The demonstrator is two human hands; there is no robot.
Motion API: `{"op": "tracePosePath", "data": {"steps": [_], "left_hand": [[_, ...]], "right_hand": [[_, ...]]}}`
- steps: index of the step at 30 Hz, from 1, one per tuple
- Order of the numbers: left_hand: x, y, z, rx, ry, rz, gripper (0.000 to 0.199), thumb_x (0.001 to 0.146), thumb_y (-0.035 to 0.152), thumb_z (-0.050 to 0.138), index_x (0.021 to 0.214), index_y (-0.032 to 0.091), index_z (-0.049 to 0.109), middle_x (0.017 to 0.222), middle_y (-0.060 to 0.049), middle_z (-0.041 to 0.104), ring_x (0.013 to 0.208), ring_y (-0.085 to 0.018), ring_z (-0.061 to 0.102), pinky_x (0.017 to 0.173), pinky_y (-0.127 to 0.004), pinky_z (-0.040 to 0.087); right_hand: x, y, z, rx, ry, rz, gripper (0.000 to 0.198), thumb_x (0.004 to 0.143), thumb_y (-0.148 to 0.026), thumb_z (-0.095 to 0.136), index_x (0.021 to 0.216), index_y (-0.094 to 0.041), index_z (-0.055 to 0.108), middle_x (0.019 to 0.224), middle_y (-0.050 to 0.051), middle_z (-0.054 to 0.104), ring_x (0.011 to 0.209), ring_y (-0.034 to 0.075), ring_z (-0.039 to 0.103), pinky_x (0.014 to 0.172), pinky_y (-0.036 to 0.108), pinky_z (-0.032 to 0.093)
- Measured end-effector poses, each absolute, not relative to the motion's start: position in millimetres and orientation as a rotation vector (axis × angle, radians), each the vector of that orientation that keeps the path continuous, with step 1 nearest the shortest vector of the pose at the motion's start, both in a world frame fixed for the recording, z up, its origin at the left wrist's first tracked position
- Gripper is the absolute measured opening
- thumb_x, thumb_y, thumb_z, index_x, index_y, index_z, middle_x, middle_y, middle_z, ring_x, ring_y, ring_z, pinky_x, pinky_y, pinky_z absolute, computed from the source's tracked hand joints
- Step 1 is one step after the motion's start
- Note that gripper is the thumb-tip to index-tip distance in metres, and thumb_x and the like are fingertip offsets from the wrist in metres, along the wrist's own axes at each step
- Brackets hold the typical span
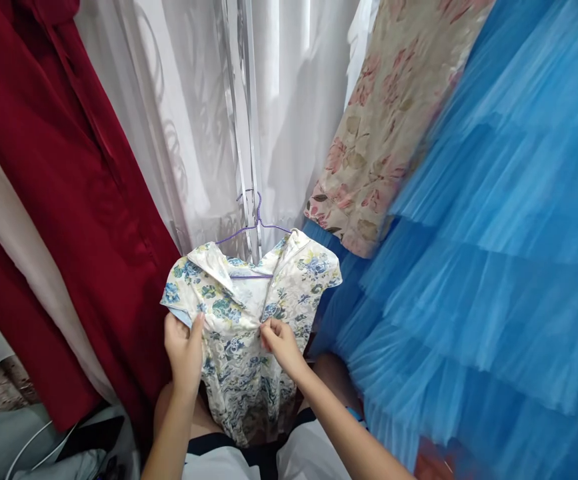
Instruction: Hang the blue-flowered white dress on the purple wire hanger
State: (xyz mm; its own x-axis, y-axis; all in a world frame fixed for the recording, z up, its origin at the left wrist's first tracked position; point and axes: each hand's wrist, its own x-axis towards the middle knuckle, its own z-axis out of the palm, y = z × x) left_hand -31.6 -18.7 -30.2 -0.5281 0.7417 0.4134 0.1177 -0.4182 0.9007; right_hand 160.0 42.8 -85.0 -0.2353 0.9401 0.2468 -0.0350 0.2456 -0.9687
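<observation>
A white dress (pixel 239 347) with blue, green and yellow flowers hangs on a thin purple hanger (pixel 259 217). It has short sleeves and an open V neckline with the collar folded outward. My left hand (pixel 183 340) grips the side of the dress just under the left sleeve, thumb in front. At the bottom of the V, the fingers of my right hand (pixel 279 340) pinch the front edge of the dress. The lower part of the dress hangs down between my legs.
Dark red garments (pixel 103 173) hang at the left. White curtains (pixel 293 100) and pale ribbons (pixel 249 120) hang behind the hanger. A beige floral garment (pixel 379 153) and a tiered blue tulle dress (pixel 493 267) fill the right side. A dark flat object (pixel 91 437) lies at lower left.
</observation>
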Motion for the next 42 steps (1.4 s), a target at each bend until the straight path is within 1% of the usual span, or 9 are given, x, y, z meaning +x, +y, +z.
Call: {"op": "tracePosePath", "data": {"steps": [4,8,11,13,20,25,28,33,42], "left_hand": [[5.0,-30.1,-64.9,1.474,1.643,2.139,0.057,0.086,0.037,0.063,0.135,0.028,0.036,0.146,-0.013,0.039,0.138,-0.026,0.038,0.115,-0.042,0.032],[51.6,-26.7,-104.0,1.763,1.459,1.708,0.036,0.082,0.03,0.067,0.116,0.029,0.053,0.113,-0.013,0.06,0.108,-0.027,0.058,0.094,-0.04,0.045],[71.3,-17.9,-105.3,1.772,1.406,1.704,0.004,0.088,0.027,0.057,0.091,0.025,0.057,0.087,-0.006,0.061,0.083,-0.022,0.061,0.077,-0.034,0.047],[75.9,-13.7,-95.4,1.897,1.417,1.637,0.014,0.091,0.024,0.05,0.079,0.021,0.053,0.079,-0.003,0.057,0.076,-0.018,0.058,0.073,-0.029,0.046],[77.2,-16.2,-60.5,2.417,1.724,0.885,0.023,0.086,0.007,0.042,0.094,0.02,0.059,0.101,-0.007,0.064,0.082,-0.021,0.063,0.068,-0.029,0.043],[69.1,-21.3,-53.3,2.555,1.741,0.516,0.035,0.077,0.003,0.048,0.105,0.017,0.062,0.112,-0.011,0.065,0.085,-0.025,0.066,0.07,-0.032,0.045],[55.9,-14.4,-33.7,2.471,1.61,0.771,0.016,0.087,0.017,0.052,0.098,0.02,0.062,0.095,-0.006,0.067,0.082,-0.021,0.065,0.07,-0.03,0.046],[32.5,30.3,47.8,2.28,1.458,1.512,0.035,0.097,0.031,0.044,0.129,0.023,0.055,0.093,-0.004,0.068,0.076,-0.017,0.062,0.076,-0.029,0.047],[31.1,86.2,116.5,2.654,1.248,1.542,0.013,0.092,0.026,0.053,0.092,0.018,0.062,0.085,-0.004,0.066,0.078,-0.017,0.061,0.073,-0.027,0.045]], "right_hand": [[175.2,27.0,-84.2,-0.859,-1.464,1.413,0.036,0.085,-0.042,0.053,0.055,-0.023,0.047,0.045,-0.002,0.053,0.034,0.011,0.035,0.04,0.025,0.024],[188.1,10.2,-76.1,-0.837,-1.521,1.467,0.026,0.083,-0.039,0.056,0.063,-0.022,0.056,0.044,-0.002,0.058,0.032,0.01,0.035,0.037,0.024,0.023],[195.8,7.3,-62.8,-0.855,-1.518,1.462,0.023,0.082,-0.037,0.056,0.068,-0.019,0.059,0.045,-0.002,0.06,0.03,0.008,0.035,0.036,0.022,0.023],[201.2,14.5,-46.9,-0.846,-1.453,1.43,0.024,0.081,-0.038,0.057,0.07,-0.017,0.061,0.045,-0.002,0.059,0.031,0.007,0.036,0.036,0.021,0.022],[199.6,86.9,61.3,-0.684,-1.186,1.246,0.03,0.073,-0.038,0.066,0.056,-0.015,0.058,0.044,-0.002,0.05,0.036,0.004,0.031,0.036,0.021,0.018],[186.3,117.4,106.2,-0.635,-1.13,1.288,0.02,0.071,-0.031,0.067,0.064,-0.013,0.062,0.051,-0.002,0.053,0.039,0.004,0.036,0.036,0.019,0.019],[186.1,112.8,102.2,-0.652,-1.232,1.331,0.02,0.073,-0.033,0.065,0.071,-0.013,0.064,0.052,-0.002,0.054,0.038,0.005,0.039,0.037,0.019,0.022],[190.2,96.0,95.0,-0.687,-1.379,1.175,0.026,0.078,-0.04,0.062,0.072,-0.015,0.062,0.047,-0.003,0.055,0.036,0.007,0.041,0.038,0.021,0.027],[182.9,104.0,79.8,-0.718,-1.555,0.726,0.025,0.085,-0.039,0.055,0.069,-0.02,0.049,0.049,-0.004,0.049,0.042,0.01,0.041,0.045,0.023,0.029]]}}
